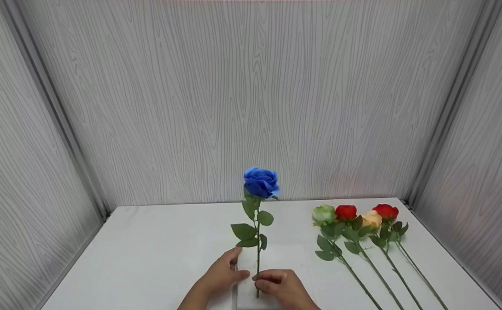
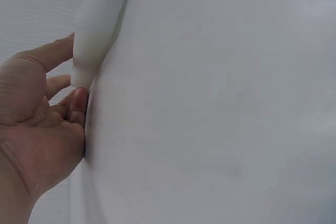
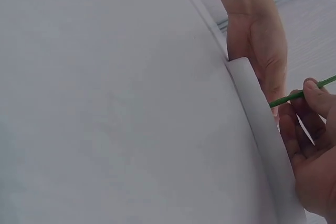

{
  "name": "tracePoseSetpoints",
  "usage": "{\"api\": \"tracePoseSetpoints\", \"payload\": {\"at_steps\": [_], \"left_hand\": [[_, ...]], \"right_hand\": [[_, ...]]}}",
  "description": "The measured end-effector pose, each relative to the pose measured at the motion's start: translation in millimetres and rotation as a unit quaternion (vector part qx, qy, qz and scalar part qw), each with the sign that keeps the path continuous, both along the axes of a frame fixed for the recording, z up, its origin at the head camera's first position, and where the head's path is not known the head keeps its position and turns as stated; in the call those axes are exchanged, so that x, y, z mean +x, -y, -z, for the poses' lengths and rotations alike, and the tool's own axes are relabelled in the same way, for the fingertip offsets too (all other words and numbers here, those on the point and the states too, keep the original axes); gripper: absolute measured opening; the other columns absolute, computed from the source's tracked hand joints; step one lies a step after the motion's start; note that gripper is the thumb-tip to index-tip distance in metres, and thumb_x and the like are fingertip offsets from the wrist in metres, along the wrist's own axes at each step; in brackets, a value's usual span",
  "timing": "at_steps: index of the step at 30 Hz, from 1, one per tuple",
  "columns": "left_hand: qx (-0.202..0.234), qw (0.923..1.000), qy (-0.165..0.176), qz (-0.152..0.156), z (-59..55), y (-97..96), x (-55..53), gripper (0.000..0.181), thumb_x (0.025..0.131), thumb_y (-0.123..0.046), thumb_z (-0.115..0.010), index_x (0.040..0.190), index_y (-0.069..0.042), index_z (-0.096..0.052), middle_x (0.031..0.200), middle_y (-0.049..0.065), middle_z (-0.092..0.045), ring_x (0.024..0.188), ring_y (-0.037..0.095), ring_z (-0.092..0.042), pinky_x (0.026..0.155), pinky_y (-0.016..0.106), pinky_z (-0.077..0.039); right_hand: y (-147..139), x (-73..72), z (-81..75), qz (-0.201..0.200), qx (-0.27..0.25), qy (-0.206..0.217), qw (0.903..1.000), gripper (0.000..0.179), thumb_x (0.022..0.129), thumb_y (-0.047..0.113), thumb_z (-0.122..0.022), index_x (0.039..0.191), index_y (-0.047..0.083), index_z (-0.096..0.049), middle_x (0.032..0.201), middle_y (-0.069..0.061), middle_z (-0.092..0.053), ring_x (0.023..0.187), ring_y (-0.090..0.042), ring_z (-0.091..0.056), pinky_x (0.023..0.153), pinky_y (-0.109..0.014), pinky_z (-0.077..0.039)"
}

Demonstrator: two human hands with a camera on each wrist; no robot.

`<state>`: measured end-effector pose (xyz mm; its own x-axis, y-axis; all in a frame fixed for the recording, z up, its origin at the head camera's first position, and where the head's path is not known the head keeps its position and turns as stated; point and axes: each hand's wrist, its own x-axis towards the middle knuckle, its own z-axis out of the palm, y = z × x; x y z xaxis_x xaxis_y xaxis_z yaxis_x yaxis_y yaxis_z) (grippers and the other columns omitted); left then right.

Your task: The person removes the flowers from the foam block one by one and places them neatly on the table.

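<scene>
A blue rose with green leaves stands upright in front of the back wall. My right hand pinches its stem low down between thumb and fingers, with the bare stem end sticking out below. To the left of the stem, my left hand curls at the left edge of a white sheet-like piece. In the left wrist view that piece has a rounded, rolled edge, with fingers against its end. The green stem crosses above the roll in the right wrist view.
Several more roses lie side by side on the right of the white table: a green one, a red one, a peach one and another red one. Grey wood-grain panels enclose the table.
</scene>
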<state>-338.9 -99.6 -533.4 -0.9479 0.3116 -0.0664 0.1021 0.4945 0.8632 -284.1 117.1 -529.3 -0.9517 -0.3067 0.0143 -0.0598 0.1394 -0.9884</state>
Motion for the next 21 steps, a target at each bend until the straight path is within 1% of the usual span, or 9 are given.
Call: {"api": "tracePoseSetpoints", "payload": {"at_steps": [3,6,10,15,21], "left_hand": [[0.004,1.0,0.004,-0.001,1.4,0.5,0.7,0.086,0.087,-0.03,-0.078,0.156,-0.006,-0.033,0.149,0.022,-0.051,0.143,0.042,-0.044,0.119,0.061,-0.032],[-0.003,1.0,0.002,-0.005,1.8,0.6,1.8,0.085,0.087,-0.03,-0.078,0.155,-0.006,-0.033,0.15,0.023,-0.049,0.142,0.042,-0.045,0.118,0.059,-0.034],[-0.005,0.9999,-0.001,-0.01,0.1,0.2,3.6,0.083,0.087,-0.031,-0.078,0.155,-0.007,-0.036,0.152,0.023,-0.047,0.142,0.042,-0.045,0.118,0.06,-0.035],[-0.001,1.0,-0.008,-0.004,-1.0,1.3,4.3,0.083,0.087,-0.031,-0.078,0.155,-0.007,-0.036,0.149,0.024,-0.049,0.141,0.042,-0.045,0.118,0.061,-0.035],[0.006,1.0,-0.004,0.0,0.1,1.0,2.4,0.083,0.088,-0.03,-0.077,0.155,-0.005,-0.035,0.151,0.023,-0.048,0.141,0.041,-0.046,0.117,0.059,-0.036]], "right_hand": [[-4,-1.6,0.5,0.003,-0.054,0.036,0.9979,0.03,0.093,0.016,-0.071,0.118,-0.002,-0.072,0.104,-0.011,-0.077,0.086,-0.009,-0.073,0.081,-0.029,-0.063],[-9,-2.5,0.9,0.005,-0.09,0.06,0.9941,0.038,0.095,0.016,-0.069,0.128,-0.003,-0.066,0.101,-0.009,-0.076,0.087,-0.012,-0.074,0.082,-0.035,-0.064],[-13,-3.4,1.4,0.012,-0.099,0.072,0.9924,0.041,0.096,0.016,-0.068,0.134,0.002,-0.062,0.094,-0.001,-0.072,0.086,-0.014,-0.074,0.079,-0.037,-0.064],[-14,-3.5,1.2,0.018,-0.108,0.08,0.9908,0.042,0.096,0.015,-0.068,0.136,0.002,-0.061,0.094,-0.001,-0.069,0.086,-0.015,-0.074,0.079,-0.038,-0.064],[-16,-2.4,-1.0,0.014,-0.132,0.096,0.9865,0.042,0.095,0.013,-0.068,0.135,0.002,-0.062,0.095,-0.002,-0.068,0.087,-0.015,-0.074,0.081,-0.039,-0.064]]}}
